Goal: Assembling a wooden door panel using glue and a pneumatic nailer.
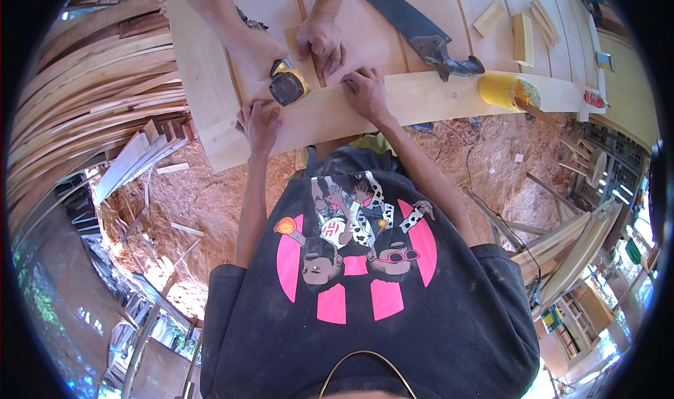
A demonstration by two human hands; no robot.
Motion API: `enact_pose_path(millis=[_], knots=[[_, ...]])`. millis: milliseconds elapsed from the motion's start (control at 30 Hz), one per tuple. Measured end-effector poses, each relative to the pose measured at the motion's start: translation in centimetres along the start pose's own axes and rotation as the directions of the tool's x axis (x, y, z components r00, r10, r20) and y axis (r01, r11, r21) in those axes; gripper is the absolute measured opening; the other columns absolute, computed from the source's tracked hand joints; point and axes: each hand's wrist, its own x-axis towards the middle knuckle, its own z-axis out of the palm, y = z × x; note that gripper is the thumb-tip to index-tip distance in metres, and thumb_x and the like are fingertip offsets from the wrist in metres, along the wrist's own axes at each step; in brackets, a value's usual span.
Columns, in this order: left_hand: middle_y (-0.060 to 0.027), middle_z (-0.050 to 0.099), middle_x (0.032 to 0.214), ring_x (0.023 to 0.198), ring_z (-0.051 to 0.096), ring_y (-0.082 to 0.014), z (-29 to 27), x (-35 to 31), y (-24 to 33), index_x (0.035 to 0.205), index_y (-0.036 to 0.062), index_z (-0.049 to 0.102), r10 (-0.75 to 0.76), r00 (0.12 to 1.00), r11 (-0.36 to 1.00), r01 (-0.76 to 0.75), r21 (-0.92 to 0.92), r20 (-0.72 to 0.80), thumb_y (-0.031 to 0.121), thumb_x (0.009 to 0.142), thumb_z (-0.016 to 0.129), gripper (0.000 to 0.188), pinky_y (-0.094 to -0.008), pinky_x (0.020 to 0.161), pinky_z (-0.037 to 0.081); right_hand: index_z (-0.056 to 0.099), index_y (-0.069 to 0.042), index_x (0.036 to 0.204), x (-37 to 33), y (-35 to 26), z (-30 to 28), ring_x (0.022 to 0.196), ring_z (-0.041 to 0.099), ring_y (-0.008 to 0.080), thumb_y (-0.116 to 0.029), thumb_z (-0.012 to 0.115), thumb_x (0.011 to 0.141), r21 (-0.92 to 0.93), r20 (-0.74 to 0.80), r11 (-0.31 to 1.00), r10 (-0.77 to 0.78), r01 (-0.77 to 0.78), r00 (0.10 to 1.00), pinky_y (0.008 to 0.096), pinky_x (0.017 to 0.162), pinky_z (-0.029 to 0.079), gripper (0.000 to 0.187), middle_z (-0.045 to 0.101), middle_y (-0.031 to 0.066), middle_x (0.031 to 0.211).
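Along the near edge of a pale slatted wood panel (456, 6) lies a long wooden board (319, 118). My left hand (260, 127) is closed over this board near its left end, fingers curled at the far edge. Farther right, my right hand (367, 94) grips the same board with bent fingers; their tips are partly hidden. Between my hands, a co-worker's hand (263, 51) holds a black-and-yellow power tool (286, 84) at the board's far edge. That person's other hand (323, 42) presses on a thin wood strip on the panel.
A handsaw (421, 34) lies on the panel, beside small wood blocks (521, 40). On the board's right part lies a yellow container (500, 91), with a red tool (594, 99) beyond it. Stacked planks (91, 83) fill the left; sawdust (232, 202) covers the floor.
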Motion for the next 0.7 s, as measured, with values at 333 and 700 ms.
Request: enact_pose_path(millis=[333, 700], knots=[[-0.0036, 0.056, 0.131, 0.132, 0.042, -0.0320, 0.11, 0.00, -0.11, 0.113, 0.0190, 0.070, 0.021, 0.999, 1.000, -0.021, -0.011, -0.030, 0.030, 0.085, 0.080, 0.032, -0.0567, 0.110, 0.025, 0.075, -0.012, 0.095, 0.01, -0.03, -0.11, 0.102, 0.060, 0.0346, -0.017, 0.072, 0.086, -0.001, 0.009, 1.000, 0.006, -0.006, 1.000, 0.0475, 0.093, 0.047, 0.011, 0.067, 0.0095, 0.100], [-0.0018, 0.057, 0.129, 0.132, 0.043, -0.0313, -0.07, -0.01, 0.04, 0.113, 0.0194, 0.070, 0.022, 0.999, 1.000, -0.022, -0.008, -0.030, 0.031, 0.085, 0.080, 0.032, -0.0552, 0.111, 0.025, 0.076, -0.013, 0.095, -0.03, 0.08, 0.02, 0.104, 0.061, 0.0336, -0.017, 0.072, 0.086, 0.028, 0.001, 1.000, 0.006, -0.006, 1.000, 0.0469, 0.094, 0.047, 0.010, 0.068, 0.0074, 0.102]])
